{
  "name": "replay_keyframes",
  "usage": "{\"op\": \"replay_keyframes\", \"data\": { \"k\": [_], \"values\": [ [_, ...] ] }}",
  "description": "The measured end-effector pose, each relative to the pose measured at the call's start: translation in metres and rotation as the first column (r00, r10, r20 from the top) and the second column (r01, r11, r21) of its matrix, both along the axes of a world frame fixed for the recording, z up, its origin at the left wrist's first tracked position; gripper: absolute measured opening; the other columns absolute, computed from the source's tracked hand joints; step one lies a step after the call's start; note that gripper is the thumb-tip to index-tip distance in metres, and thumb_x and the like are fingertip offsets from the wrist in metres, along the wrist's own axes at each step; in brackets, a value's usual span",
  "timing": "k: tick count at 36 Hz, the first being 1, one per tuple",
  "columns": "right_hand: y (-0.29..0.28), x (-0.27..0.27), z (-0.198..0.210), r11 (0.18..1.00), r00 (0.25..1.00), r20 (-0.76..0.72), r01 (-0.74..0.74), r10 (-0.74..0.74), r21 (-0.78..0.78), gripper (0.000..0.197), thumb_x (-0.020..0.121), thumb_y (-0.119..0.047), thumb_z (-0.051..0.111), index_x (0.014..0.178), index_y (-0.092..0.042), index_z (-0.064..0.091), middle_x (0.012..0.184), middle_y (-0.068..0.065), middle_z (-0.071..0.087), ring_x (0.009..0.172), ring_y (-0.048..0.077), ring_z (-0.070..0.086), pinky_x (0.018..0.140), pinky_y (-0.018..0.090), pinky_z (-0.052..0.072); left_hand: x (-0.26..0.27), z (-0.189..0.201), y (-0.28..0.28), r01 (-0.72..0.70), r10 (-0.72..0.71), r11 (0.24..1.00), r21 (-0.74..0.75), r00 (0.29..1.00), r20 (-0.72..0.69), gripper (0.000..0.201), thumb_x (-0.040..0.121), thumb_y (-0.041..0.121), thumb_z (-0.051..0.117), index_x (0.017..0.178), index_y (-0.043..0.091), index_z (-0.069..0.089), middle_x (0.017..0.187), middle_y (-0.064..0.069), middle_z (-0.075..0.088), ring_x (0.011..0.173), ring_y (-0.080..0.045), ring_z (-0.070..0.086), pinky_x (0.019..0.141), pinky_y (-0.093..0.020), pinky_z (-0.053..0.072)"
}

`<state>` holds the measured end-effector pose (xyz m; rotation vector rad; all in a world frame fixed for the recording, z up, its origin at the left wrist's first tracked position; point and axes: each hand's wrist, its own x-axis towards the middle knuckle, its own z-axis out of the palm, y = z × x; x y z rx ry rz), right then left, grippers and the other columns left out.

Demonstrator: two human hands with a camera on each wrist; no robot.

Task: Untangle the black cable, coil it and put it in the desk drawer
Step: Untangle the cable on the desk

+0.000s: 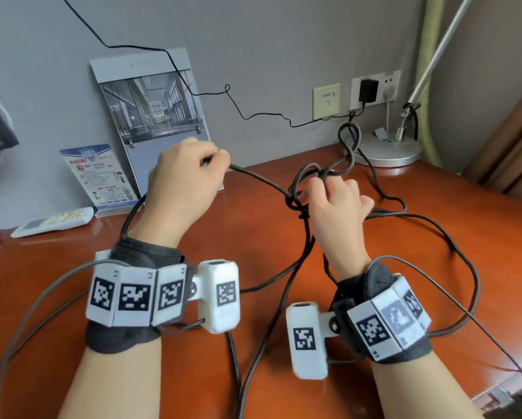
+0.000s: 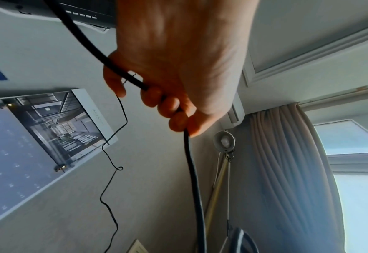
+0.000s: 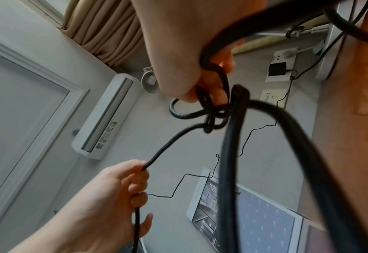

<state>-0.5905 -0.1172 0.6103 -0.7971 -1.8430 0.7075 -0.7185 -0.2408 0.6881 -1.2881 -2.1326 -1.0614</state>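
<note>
A thick black cable (image 1: 262, 179) hangs in loops above the red-brown desk (image 1: 253, 246), knotted in a tangle (image 1: 299, 204) at the centre. My left hand (image 1: 187, 179) is raised at the left and grips one strand in its curled fingers (image 2: 168, 106); the strand (image 2: 194, 179) runs out of the fist toward the knot. My right hand (image 1: 335, 204) holds the tangle (image 3: 213, 116) from the right, fingers hooked through its loops. Loose lengths of cable (image 1: 435, 225) trail over the desk to the right and front. No drawer shows in any view.
A calendar (image 1: 154, 116) leans on the wall behind my left hand, a leaflet stand (image 1: 99, 176) and a white remote (image 1: 54, 220) to its left. A lamp base (image 1: 386, 149) stands at the back right below wall sockets (image 1: 374, 89). A thin black wire (image 1: 238, 110) hangs along the wall.
</note>
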Motion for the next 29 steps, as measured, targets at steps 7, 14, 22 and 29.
{"op": "replay_keyframes", "data": {
  "k": [7, 14, 22, 29],
  "values": [
    [0.005, 0.016, 0.009, 0.887, 0.903, -0.182, -0.421, 0.39, -0.19, 0.018, 0.089, -0.01, 0.056, 0.082, -0.026, 0.053, 0.075, -0.008, 0.056, 0.073, 0.008, 0.051, 0.083, 0.026, 0.037, -0.004, 0.001, -0.004, -0.063, 0.062, 0.998, 0.025, 0.998, 0.02, 0.031, 0.083, 0.025, 0.041, 0.055, 0.011, 0.04, 0.066, 0.0, 0.031, 0.073, -0.029, 0.038, 0.064, -0.033, 0.029],
    [0.024, 0.037, 0.02, 0.867, 0.859, 0.149, -0.459, 0.489, -0.195, 0.031, 0.094, 0.0, 0.048, 0.117, -0.017, 0.057, 0.086, -0.001, 0.069, 0.039, 0.014, 0.052, 0.044, 0.023, 0.046, -0.02, 0.008, -0.018, -0.116, 0.105, 0.991, 0.07, 0.984, 0.144, 0.025, 0.091, 0.008, 0.044, 0.071, -0.004, 0.052, 0.074, -0.004, 0.037, 0.077, -0.023, 0.039, 0.062, -0.028, 0.018],
    [0.04, 0.053, 0.062, 0.839, 0.829, 0.144, -0.515, 0.54, -0.177, 0.023, 0.098, -0.01, 0.047, 0.099, -0.021, 0.067, 0.04, -0.016, 0.042, 0.036, 0.001, 0.037, 0.04, 0.007, 0.026, -0.05, 0.006, -0.041, -0.238, 0.192, 0.966, 0.106, 0.926, 0.326, 0.026, 0.09, 0.014, 0.047, 0.074, -0.006, 0.054, 0.089, -0.021, 0.052, 0.084, -0.028, 0.046, 0.069, -0.032, 0.029],
    [0.032, 0.041, 0.076, 0.847, 0.801, 0.276, -0.503, 0.532, -0.172, 0.022, 0.094, -0.007, 0.052, 0.093, -0.018, 0.071, 0.06, -0.025, 0.061, 0.063, -0.013, 0.055, 0.062, 0.001, 0.035, -0.059, -0.003, -0.042, -0.295, 0.315, 0.948, -0.118, 0.924, 0.219, 0.034, 0.09, 0.009, 0.041, 0.069, 0.023, 0.063, 0.099, -0.007, 0.057, 0.105, -0.034, 0.051, 0.095, -0.042, 0.037]
  ]
}}
